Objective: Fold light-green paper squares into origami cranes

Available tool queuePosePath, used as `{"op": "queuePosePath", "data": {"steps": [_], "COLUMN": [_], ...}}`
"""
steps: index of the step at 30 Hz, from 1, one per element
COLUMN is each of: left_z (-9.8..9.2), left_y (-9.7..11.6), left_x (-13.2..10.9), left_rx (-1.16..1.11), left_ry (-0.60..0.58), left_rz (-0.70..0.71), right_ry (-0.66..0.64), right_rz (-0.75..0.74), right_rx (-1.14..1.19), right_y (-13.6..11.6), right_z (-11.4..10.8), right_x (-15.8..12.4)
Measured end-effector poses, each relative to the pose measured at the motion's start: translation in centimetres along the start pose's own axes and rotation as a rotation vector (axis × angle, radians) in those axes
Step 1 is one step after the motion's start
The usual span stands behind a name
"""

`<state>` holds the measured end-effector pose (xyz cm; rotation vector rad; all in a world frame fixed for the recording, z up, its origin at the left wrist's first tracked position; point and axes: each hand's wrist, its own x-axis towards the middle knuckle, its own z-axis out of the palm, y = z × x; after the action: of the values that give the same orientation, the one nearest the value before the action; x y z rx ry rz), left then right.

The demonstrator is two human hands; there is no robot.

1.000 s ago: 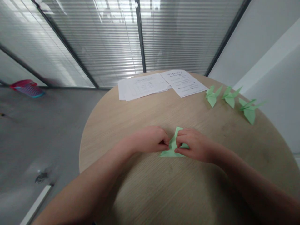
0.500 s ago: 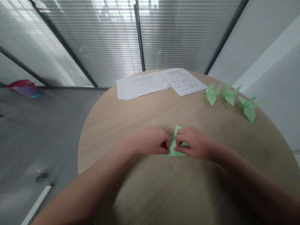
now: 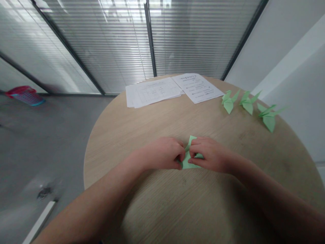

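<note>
A partly folded sheet of green origami paper (image 3: 187, 163) lies on the round wooden table (image 3: 157, 200) in front of me. My left hand (image 3: 169, 153) is closed at its left side, the curled fingers and thumb on the paper's edge. From the right, my right hand (image 3: 207, 153) pinches the paper with bent fingers and thumb. One corner of the sheet sticks up between the hands toward the far side. Both hands cover much of the paper, so its full shape is hidden.
Three folded green paper cranes (image 3: 228, 102) stand in a row at the table's right far side. Printed sheets (image 3: 157, 92) overlap near the far edge, before a glass partition with blinds (image 3: 122, 51). A red and blue basket (image 3: 26, 95) is on the floor at left.
My left hand has shifted slightly down over the paper's left corner, covering more of it. The right hand keeps its pinch in nearly the same place.
</note>
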<state>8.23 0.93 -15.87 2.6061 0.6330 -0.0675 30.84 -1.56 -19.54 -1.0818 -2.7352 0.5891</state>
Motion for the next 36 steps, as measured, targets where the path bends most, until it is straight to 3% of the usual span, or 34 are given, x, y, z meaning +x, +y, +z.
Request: {"op": "queuePosePath", "data": {"steps": [23,36], "left_z": [-0.4,-1.4], "left_y": [0.4,0.7], "left_x": [-0.9,-1.7], "left_rx": [-0.013,-0.089], "left_ry": [-0.068,-0.177], "left_rz": [-0.044,-0.116], "right_ry": [-0.002,-0.013], "right_rz": [0.016,0.020], "right_rx": [-0.014,-0.006], "right_y": [-0.3,-0.3], "right_z": [-0.2,-0.3], "right_x": [0.0,0.0]}}
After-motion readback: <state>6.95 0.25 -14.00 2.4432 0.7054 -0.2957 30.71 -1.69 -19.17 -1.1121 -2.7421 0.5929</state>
